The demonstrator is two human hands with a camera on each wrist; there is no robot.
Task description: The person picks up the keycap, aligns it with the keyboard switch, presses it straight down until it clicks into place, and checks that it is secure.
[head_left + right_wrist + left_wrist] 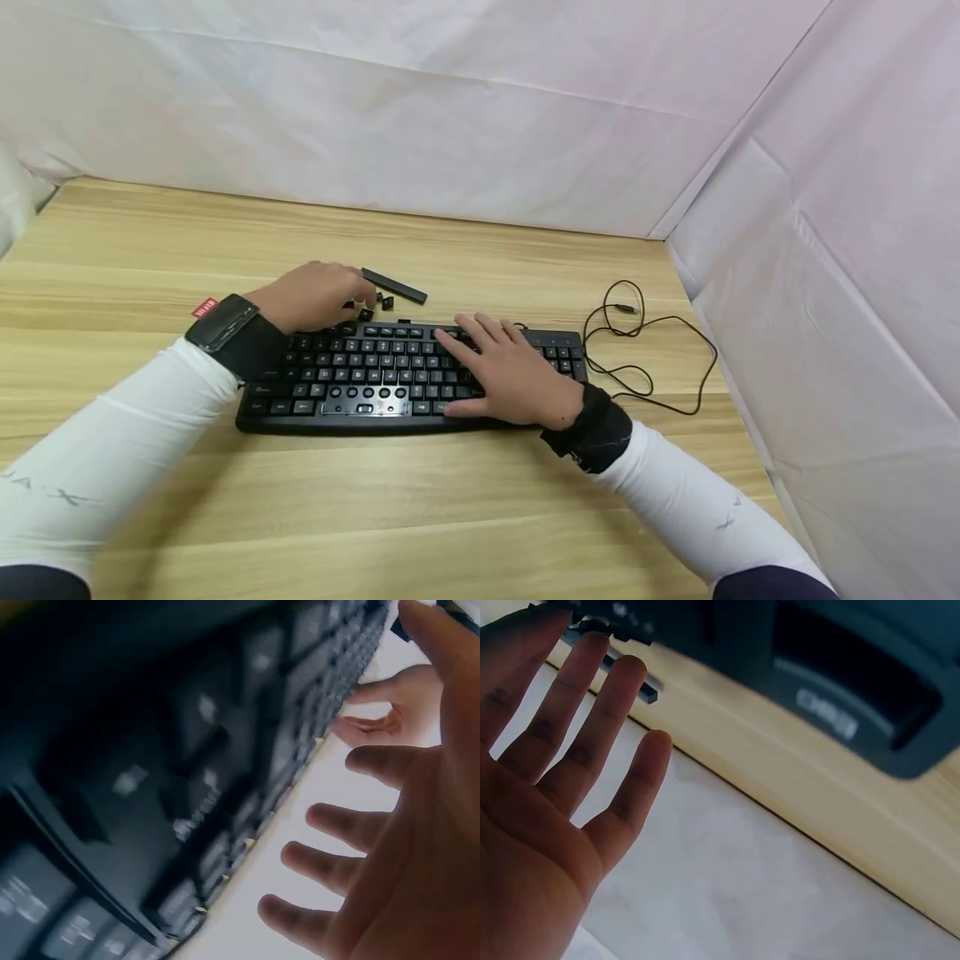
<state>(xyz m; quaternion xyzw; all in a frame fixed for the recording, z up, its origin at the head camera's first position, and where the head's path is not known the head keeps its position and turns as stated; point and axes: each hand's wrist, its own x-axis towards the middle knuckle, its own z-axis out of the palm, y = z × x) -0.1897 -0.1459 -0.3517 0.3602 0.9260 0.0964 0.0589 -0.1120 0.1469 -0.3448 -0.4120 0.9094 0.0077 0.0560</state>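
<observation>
A black keyboard (pixel 352 362) lies on the table, with several keycaps off its lower rows, where a shiny base with round sockets (pixel 367 400) shows. My left hand (pixel 315 296) reaches past its back left edge, fingertips right at several small loose black keycaps (pixel 387 303). Whether thumb and index finger pinch one, I cannot tell. In the left wrist view the other fingers of the left hand (pixel 577 750) are extended. Behind the keyboard lies a long black bar-shaped keycap (pixel 393 285). My right hand (pixel 517 375) rests over the keyboard's right part, fingers spread.
A thin black cable (pixel 708 375) with a plug (pixel 624 309) lies in loops right of the keyboard. White cloth walls (pixel 450 125) stand behind and to the right of the wooden table (pixel 420 508).
</observation>
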